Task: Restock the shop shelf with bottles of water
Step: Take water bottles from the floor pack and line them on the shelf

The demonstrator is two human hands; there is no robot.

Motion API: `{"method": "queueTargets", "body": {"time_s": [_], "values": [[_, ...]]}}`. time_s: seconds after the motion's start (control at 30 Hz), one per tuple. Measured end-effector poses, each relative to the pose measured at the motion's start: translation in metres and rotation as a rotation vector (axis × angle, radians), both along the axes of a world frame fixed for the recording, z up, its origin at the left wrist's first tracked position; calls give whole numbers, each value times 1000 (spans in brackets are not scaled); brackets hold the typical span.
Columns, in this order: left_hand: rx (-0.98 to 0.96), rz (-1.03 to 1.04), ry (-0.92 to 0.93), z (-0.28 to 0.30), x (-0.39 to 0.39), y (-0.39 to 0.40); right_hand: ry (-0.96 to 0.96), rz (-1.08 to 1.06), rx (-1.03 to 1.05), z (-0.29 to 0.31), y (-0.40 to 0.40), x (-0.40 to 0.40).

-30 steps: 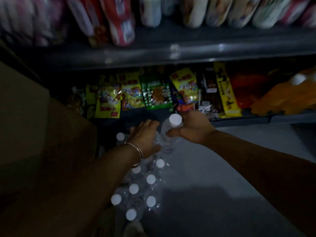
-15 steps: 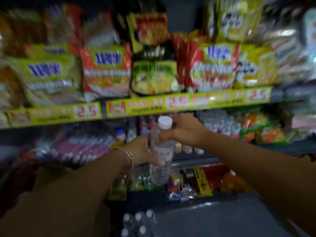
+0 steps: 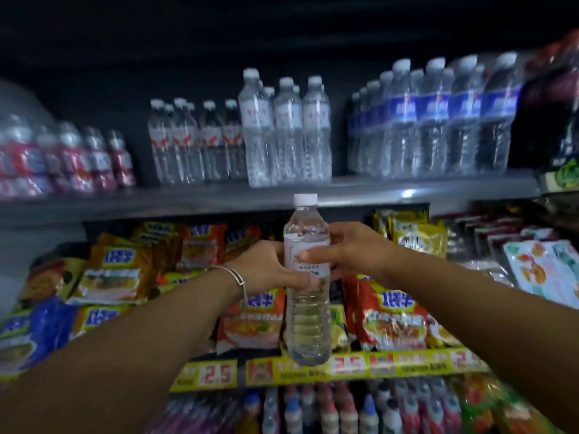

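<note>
A: Left to right, how full does the water shelf (image 3: 219, 195) look?

B: Pink-labelled bottles (image 3: 78, 158) at the far left, then small red-labelled ones (image 3: 194, 142). The row of tall clear bottles (image 3: 286, 133) comes next, and a bare stretch of shelf separates it from the blue-labelled bottles (image 3: 438, 120) on the right. Some restocking appears done, but how many bottles remain cannot be told from here.

A: And the one in hand?

B: The water bottle (image 3: 307, 277) is upright, capped, below the shelf edge and in front of the noodle packets (image 3: 119, 270). It is not yet placed.

A: The grip?

B: The left hand (image 3: 269, 267) wraps the bottle's middle at the label, thumb across the front. The right hand (image 3: 347, 249) closes on it slightly higher, from the other side. Both are clenched around the same bottle, neither hand loose.
</note>
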State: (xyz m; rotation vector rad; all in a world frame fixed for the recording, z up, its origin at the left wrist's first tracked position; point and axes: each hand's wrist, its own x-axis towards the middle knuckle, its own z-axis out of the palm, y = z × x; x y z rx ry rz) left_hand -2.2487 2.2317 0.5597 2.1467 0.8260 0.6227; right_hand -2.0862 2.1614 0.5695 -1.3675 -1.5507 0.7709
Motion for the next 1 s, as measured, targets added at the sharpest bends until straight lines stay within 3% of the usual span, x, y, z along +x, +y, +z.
{"method": "queueTargets", "body": {"time_s": [0.17, 0.27, 0.37, 0.47, 0.6, 1.0], "values": [[102, -13, -63, 90, -11, 14, -39, -76, 103, 99, 9, -10], [144, 27, -228, 131, -14, 27, -59, -121, 178, 147, 21, -11], [169, 102, -363, 157, -20, 49, -78, -175, 248, 188, 40, -9], [288, 203, -334, 165, -23, 83, -74, -227, 282, 216, 66, -8], [349, 251, -208, 161, -11, 116, -41, -306, 291, 226, 101, -2], [397, 381, -180, 141, 19, 158, -51, -313, 245, 211, 184, 29]]}}
